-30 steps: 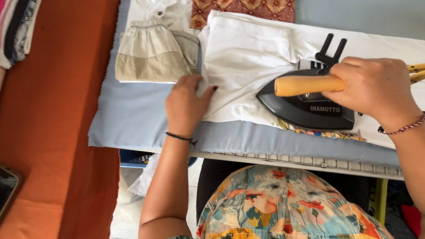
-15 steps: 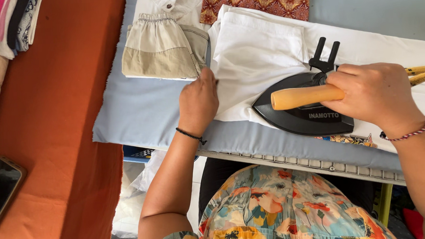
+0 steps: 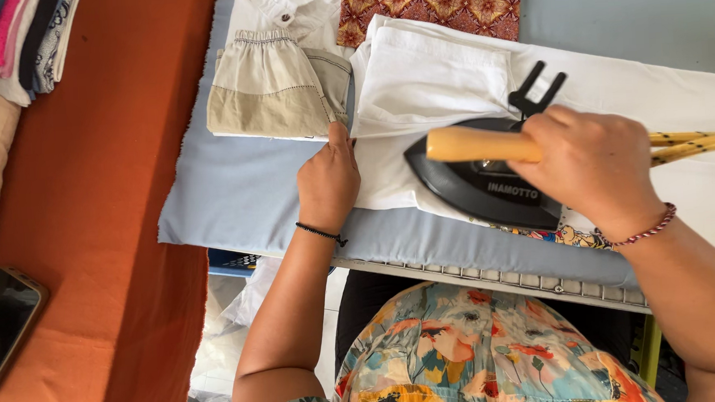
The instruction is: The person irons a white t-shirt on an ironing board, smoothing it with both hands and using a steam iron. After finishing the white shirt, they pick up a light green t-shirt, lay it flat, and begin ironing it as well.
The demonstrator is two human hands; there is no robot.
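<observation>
Surface: ironing board [image 3: 243,191] with pale blue cover; one, carrying all the garments.
Containers: none in view; the clothes lie flat on the board or stacked beside it.
Iron: one black iron [image 3: 487,182] with a wooden handle, sole down on the white cloth [image 3: 433,83], near the board's front edge. A yellow patterned cord [image 3: 693,144] runs off to the right.
Right hand: right hand [image 3: 596,168] curled tight round the handle, fingers wrapped over it; red bead bracelet at the wrist.
Left hand: left hand [image 3: 329,178] palm down, fingers together and mostly straight, pressing the left edge of the white cloth, fingertips just touching the beige garment [image 3: 274,87]; black band at the wrist.
White cloth: one, folded in layers, spread across the middle of the board under the iron.
Other garments on board: one beige, one white with a button [image 3: 282,9], one red patterned cloth [image 3: 437,5] at the far edge.
Beside board: orange cover [image 3: 104,198]; one stack of folded clothes [image 3: 15,39], top left; one phone [image 3: 1,326], lower left.
</observation>
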